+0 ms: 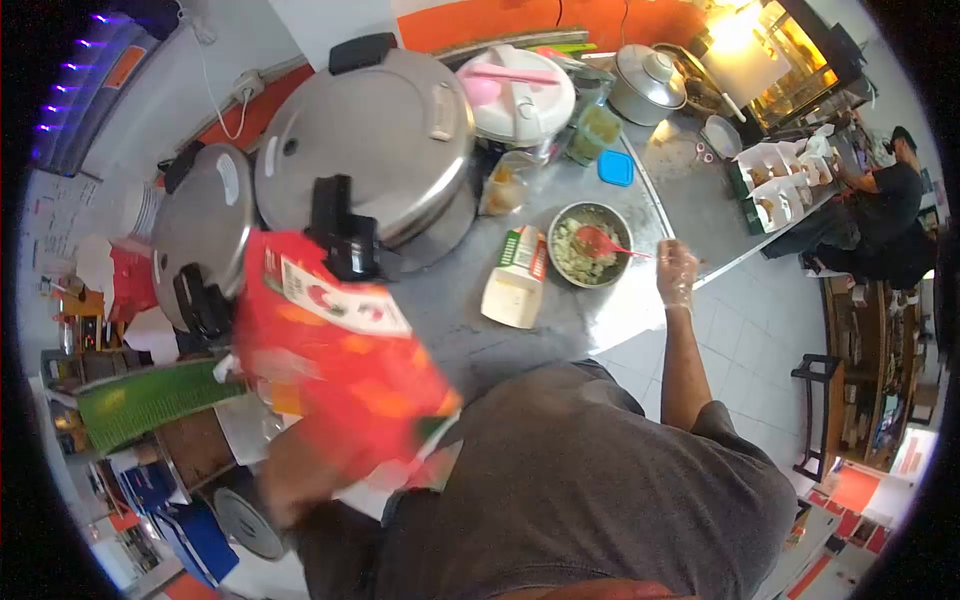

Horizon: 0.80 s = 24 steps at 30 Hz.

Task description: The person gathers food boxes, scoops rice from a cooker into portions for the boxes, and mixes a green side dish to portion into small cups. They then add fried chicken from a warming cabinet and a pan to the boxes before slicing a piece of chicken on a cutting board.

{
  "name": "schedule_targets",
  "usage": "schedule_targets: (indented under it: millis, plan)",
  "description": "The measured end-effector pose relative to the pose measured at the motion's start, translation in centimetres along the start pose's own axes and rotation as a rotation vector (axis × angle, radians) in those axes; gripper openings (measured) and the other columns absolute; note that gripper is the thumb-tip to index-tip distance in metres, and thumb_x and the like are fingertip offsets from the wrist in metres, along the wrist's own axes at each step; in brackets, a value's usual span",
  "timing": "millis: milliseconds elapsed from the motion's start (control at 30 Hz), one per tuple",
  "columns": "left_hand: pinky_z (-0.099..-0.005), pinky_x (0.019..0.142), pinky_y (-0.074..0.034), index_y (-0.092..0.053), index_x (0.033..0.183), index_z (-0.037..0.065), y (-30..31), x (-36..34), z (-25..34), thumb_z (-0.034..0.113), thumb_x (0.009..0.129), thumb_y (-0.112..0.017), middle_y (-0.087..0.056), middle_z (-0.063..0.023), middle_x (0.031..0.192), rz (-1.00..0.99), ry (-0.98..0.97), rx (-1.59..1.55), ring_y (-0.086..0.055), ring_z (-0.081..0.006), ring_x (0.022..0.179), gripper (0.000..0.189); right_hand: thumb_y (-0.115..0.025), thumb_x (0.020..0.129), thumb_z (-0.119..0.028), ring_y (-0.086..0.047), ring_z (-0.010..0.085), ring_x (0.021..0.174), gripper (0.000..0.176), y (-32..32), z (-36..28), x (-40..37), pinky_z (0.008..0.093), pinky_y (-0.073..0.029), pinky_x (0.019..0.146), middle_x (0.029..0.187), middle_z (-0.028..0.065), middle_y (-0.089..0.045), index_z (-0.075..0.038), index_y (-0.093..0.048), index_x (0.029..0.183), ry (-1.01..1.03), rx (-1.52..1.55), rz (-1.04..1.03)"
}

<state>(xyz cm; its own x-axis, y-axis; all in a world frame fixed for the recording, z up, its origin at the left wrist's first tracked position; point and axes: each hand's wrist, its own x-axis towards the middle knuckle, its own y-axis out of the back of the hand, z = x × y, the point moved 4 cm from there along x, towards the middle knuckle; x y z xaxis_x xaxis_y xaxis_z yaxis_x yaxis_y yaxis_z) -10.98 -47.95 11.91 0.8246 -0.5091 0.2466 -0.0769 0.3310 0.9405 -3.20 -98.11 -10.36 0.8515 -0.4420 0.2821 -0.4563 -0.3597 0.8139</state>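
Note:
A glove of clear plastic covers my right hand [677,272], whose fingers close round the handle end of a red spoon [598,240]. The spoon's head rests in chopped pale food inside a round metal bowl [590,281]. Left of the bowl, an open paper box [514,300] lies on the metal counter [450,330]. My left hand [300,470] is smeared by motion at the lower left, against a large red printed bag [330,340]; its fingers cannot be made out.
Large lidded metal pots [365,140] stand at the left and back. Behind the bowl are a white lidded cooker [515,100], a blue lid [616,168] and a plastic jug [595,132]. Another person [885,200] is at the far right, beside open food boxes [780,190].

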Motion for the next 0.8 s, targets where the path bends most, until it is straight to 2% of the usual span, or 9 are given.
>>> schedule_targets:
  millis: [33, 67, 100, 167, 333, 433, 567, 633, 800]
  plan:
    - [-0.0462, 0.087, -0.047, -0.054, 0.119, 0.004, -4.5, 1.2, 2.6, 0.015, 0.083, -0.058, -0.062, -0.0205, 0.103, -0.271, -0.150, -0.253, -0.059, -0.0387, 0.099, 0.038, -0.061, 0.084, -0.019, -0.062, 0.0321, 0.067, 0.016, -0.8, 1.8, 0.2, 0.0433, -0.048, 0.065, 0.067, 0.0159, -0.061, -0.003, -0.063, 0.082, 0.004, -0.118, -0.095]
    - [-0.0459, 0.088, -0.046, -0.057, 0.111, 0.004, -10.8, 2.4, 3.2, 0.016, 0.088, -0.053, -0.061, -0.0177, 0.110, -0.521, 0.233, -0.448, -0.058, -0.0360, 0.104, 0.026, -0.065, 0.080, -0.021, -0.063, 0.0344, 0.081, 0.016, -2.3, 4.8, 0.7, 0.0438, -0.049, 0.077, 0.076, 0.0161, -0.064, -0.006, -0.064, 0.086, 0.058, -0.036, -0.257]
    - [-0.0458, 0.077, -0.050, -0.055, 0.110, -0.001, -18.3, 1.9, 2.4, 0.011, 0.088, -0.048, -0.061, -0.0241, 0.098, -0.340, 0.266, -0.345, -0.061, -0.0402, 0.091, 0.026, -0.065, 0.080, -0.021, -0.063, 0.0344, 0.081, 0.016, -3.0, 6.2, 1.1, 0.0438, -0.049, 0.077, 0.076, 0.0161, -0.064, -0.006, -0.064, 0.086, 0.074, -0.023, -0.267]
    - [-0.0485, 0.073, -0.050, -0.057, 0.100, -0.004, -27.9, 1.1, 1.8, 0.011, 0.084, -0.048, -0.060, -0.0299, 0.091, -0.422, 0.944, -0.518, -0.061, -0.0455, 0.084, 0.024, -0.067, 0.079, -0.024, -0.062, 0.0330, 0.090, 0.019, -3.5, 8.2, 2.4, 0.0417, -0.047, 0.083, 0.088, 0.0161, -0.066, -0.008, -0.066, 0.089, 0.166, -0.034, -0.258]
    - [-0.0473, 0.068, -0.051, -0.062, 0.084, -0.009, -35.3, 0.9, 4.2, 0.019, 0.085, -0.053, -0.062, -0.0306, 0.083, -0.225, 1.350, -0.604, -0.064, -0.0415, 0.075, 0.030, -0.067, 0.078, -0.024, -0.061, 0.0319, 0.093, 0.020, -3.0, 10.8, 9.7, 0.0415, -0.047, 0.083, 0.093, 0.0151, -0.066, -0.008, -0.066, 0.089, 0.219, 0.093, -0.280]
    - [-0.0467, 0.061, -0.051, -0.063, 0.093, -0.006, -43.9, -5.3, -1.7, 0.020, 0.081, -0.061, -0.063, -0.0281, 0.076, -0.127, 1.262, -0.224, -0.065, -0.0363, 0.068, 0.029, -0.067, 0.076, -0.025, -0.062, 0.0329, 0.087, 0.021, -5.2, 13.2, 18.2, 0.0434, -0.048, 0.077, 0.088, 0.0161, -0.066, -0.009, -0.066, 0.090, 0.388, 0.133, -0.127]
    - [-0.0468, 0.075, -0.049, -0.063, 0.085, -0.007, -35.3, 0.1, 3.8, 0.037, 0.083, -0.061, -0.064, -0.0267, 0.083, -0.257, 1.028, 0.072, -0.062, -0.0399, 0.084, 0.044, -0.062, 0.077, -0.029, -0.064, 0.0341, 0.082, 0.023, -4.7, 9.9, 33.0, 0.0431, -0.050, 0.072, 0.087, 0.0146, -0.067, -0.011, -0.067, 0.090, 0.367, 0.073, 0.062]
    - [-0.0444, 0.079, -0.048, -0.062, 0.093, -0.003, -29.7, 9.3, 8.1, 0.034, 0.083, -0.060, -0.064, -0.0228, 0.090, -0.057, 1.115, -0.045, -0.060, -0.0388, 0.090, 0.038, -0.061, 0.077, -0.029, -0.064, 0.0337, 0.082, 0.023, -5.4, 8.7, 37.9, 0.0423, -0.050, 0.071, 0.088, 0.0143, -0.067, -0.011, -0.067, 0.089, 0.312, 0.105, 0.062]
    - [-0.0396, 0.089, -0.044, -0.058, 0.113, 0.003, -30.7, 35.0, 12.1, 0.028, 0.079, -0.067, -0.059, -0.0171, 0.111, 0.165, 0.248, -0.164, -0.054, -0.0347, 0.105, 0.043, -0.059, 0.081, -0.023, -0.061, 0.0352, 0.078, 0.018, -7.8, 8.2, 39.3, 0.0436, -0.047, 0.071, 0.084, 0.0145, -0.065, -0.008, -0.065, 0.088, 0.370, 0.281, 0.429]
